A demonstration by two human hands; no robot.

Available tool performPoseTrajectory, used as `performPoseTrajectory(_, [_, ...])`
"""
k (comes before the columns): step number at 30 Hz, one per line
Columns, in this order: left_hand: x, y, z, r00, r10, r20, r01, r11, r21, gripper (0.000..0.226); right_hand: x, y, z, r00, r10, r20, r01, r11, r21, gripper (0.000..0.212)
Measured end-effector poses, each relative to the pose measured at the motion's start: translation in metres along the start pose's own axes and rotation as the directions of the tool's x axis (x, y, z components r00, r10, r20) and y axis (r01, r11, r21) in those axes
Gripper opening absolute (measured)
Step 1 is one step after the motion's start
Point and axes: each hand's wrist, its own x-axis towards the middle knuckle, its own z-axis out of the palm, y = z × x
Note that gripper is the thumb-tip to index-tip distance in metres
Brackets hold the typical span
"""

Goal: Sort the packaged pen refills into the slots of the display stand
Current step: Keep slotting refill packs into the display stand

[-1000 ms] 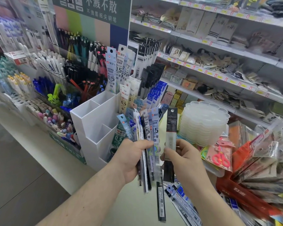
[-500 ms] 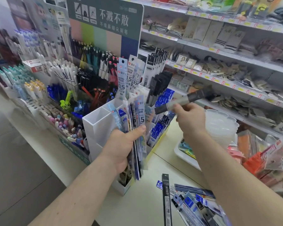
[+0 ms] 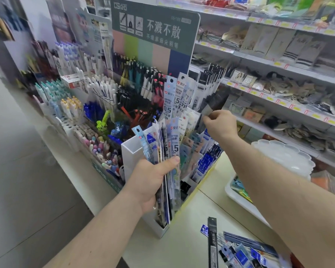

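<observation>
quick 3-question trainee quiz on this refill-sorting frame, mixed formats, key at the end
1. True or false: the right hand pinches a dark grey packaged refill over the rear slots of the white plastic display stand.
2. Multiple choice: what does the left hand hold? A) nothing B) a fanned bundle of blue-and-white packaged refills C) a single pen
3. Fill in: the long black refill pack lies flat on the cream ____, beside a loose pile of blue refill packs.

Key: 1 true; 2 B; 3 counter
</observation>
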Motion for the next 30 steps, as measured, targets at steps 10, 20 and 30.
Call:
performPoseTrajectory(10, [-0.003, -0.005, 0.006, 1.0, -0.017, 0.003, 0.017, 1.0, 0.02, 0.016, 0.003, 0.009, 0.005, 0.991, -0.007, 0.133, 0.024, 0.992, -0.127, 0.017])
performPoseTrajectory(20, [-0.009, -0.01, 0.02, 0.996, -0.052, 0.076, 0.055, 0.998, -0.04, 0.017, -0.074, -0.015, -0.036, 0.997, 0.071, 0.039, -0.08, 0.912, 0.403, 0.024])
performPoseTrajectory(30, [-0.01, -0.026, 0.029, 0.982, -0.116, 0.149, 0.116, 0.993, 0.007, 0.016, -0.187, 0.006, -0.04, 0.974, 0.004, 0.228, -0.101, 0.904, 0.415, 0.017])
